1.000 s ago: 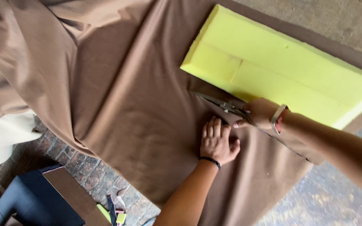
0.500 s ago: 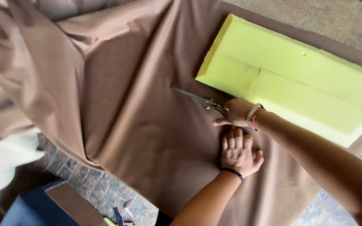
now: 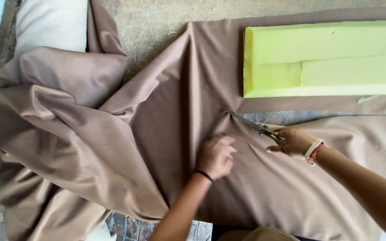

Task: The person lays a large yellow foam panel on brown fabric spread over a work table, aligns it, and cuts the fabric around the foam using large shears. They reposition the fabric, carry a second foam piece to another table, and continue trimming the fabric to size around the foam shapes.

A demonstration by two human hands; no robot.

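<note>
Scissors sit in my right hand, fingers closed through the handles, blades pointing left with the tips buried at the end of a slit in the brown fabric. How far the blades themselves are parted I cannot tell, since the cloth gathers around them. The slit runs from the right edge of the view toward the blades, and grey floor shows through the gap, which places the cut parallel to the long lower edge of the yellow-green foam slab and just beside it. The slab lies flat on the fabric, so I judge it serves as both weight and size guide for the cut line.

My left hand rests on the fabric just left of and below the blade tips, fingers curled with knuckles up, pressing down; whether they pinch any cloth I cannot tell. This placement appears to hold the cloth taut ahead of the blades so it feeds cleanly instead of bunching. A dark band circles the left wrist; a pale strap with a red edge circles the right.

The uncut remainder of the fabric lies in heavy folds to the left. A pale cushion shows at the upper left, partly under the folds. Stone floor borders the cloth above.
</note>
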